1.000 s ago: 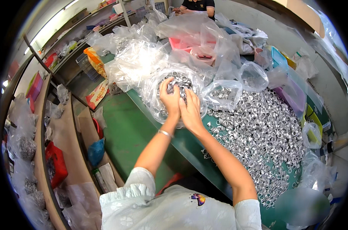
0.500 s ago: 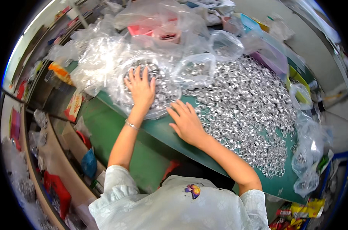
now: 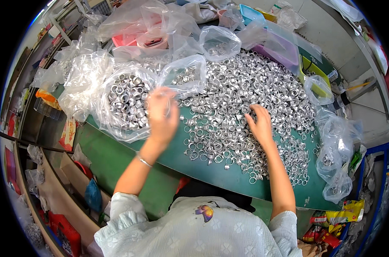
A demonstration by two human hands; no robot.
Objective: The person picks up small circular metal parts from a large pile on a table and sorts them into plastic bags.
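Silver-coloured metal rings (image 3: 228,107) lie in a wide, loose pile across the green table (image 3: 211,171). My right hand (image 3: 261,126) is over the middle of this pile, thumb and fingers apart, fingertips down among the rings. Whether one is touched there cannot be made out. My left hand (image 3: 162,118), a bracelet at its wrist, is smeared by motion between the pile and an open clear plastic bag (image 3: 102,115). Chunkier silver rings (image 3: 128,100) fill that bag. Behind the left hand, another open clear bag (image 3: 198,70) holds more rings.
Further clear bags (image 3: 220,40) line the back, beside a pink tray (image 3: 125,40), a purple bin (image 3: 280,58) and a lime-green bin (image 3: 312,75). Bunched plastic bags (image 3: 338,150) lie at the table's right end. Shelving (image 3: 53,171) stands at the left.
My left hand has come off the rings in the bag, leaving them in view. My right hand has moved from the table's front edge rightward onto the pile. The whole view has shifted slightly.
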